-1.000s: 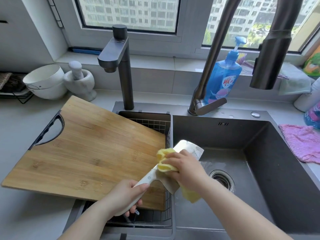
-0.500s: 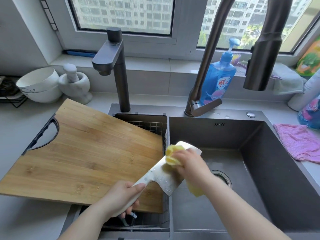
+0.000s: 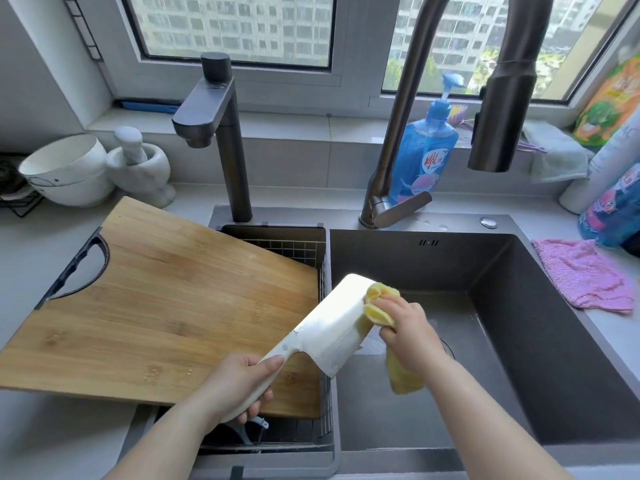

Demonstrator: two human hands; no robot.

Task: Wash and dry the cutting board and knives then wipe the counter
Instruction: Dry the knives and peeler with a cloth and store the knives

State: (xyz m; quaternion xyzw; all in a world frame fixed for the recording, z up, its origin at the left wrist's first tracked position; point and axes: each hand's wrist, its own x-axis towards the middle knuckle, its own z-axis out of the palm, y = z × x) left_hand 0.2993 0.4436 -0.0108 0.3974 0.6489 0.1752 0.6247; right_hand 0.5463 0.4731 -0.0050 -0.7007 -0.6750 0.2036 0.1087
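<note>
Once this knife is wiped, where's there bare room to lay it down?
Bare counter lies near-left, below the cutting board, and in a strip between the board and the bowls. The sink basin floor is bare too. Crowded: the right side, with the pink cloth and bottles.

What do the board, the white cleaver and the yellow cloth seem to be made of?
Board: bamboo or wood, matte, jointed strips with grain. Cleaver: smooth white blade and handle, perhaps ceramic or coated steel; unclear. Cloth: soft fabric, bunched and drooping limp.
</note>
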